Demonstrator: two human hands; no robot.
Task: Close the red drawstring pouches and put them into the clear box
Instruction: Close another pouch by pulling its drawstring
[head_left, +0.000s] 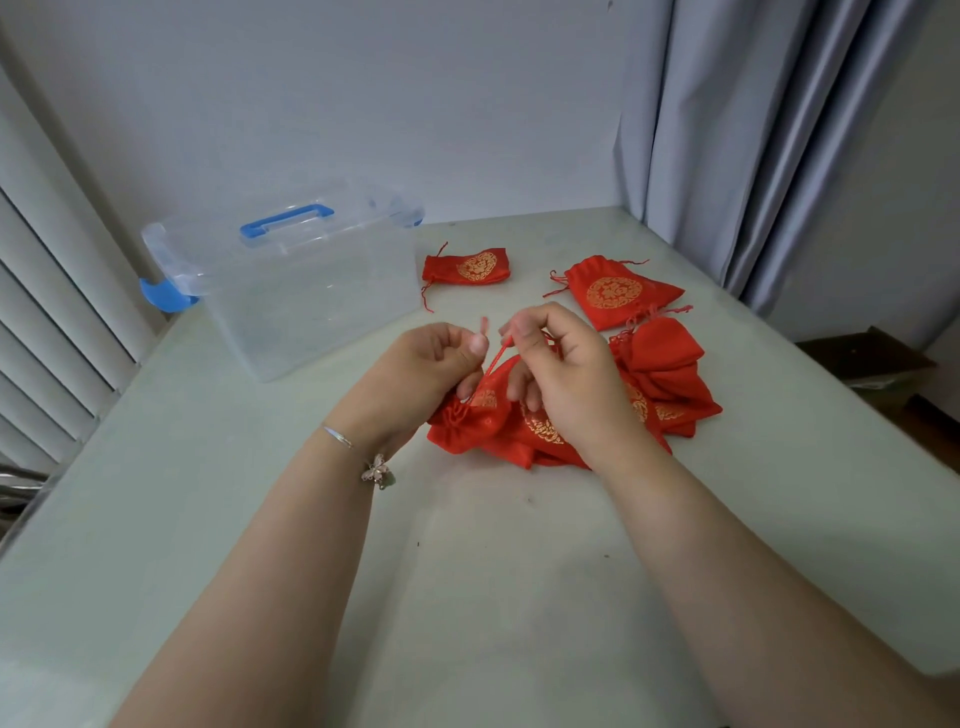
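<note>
A gold-printed red pouch (470, 421) is gripped by the left hand (426, 366); its drawstring (496, 356) is pinched by the right hand (563, 364). Beyond the left hand, the clear box (291, 291) is seen without pouches.

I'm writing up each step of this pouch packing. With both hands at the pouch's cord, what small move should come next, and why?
Probably pull the cord further out. The right hand pinches it, the left hand is at the gathered mouth of the pouch, and the clear box holds no pouches yet.

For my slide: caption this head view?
Both hands pull a red pouch's drawstring beside the lidded clear box.
</note>
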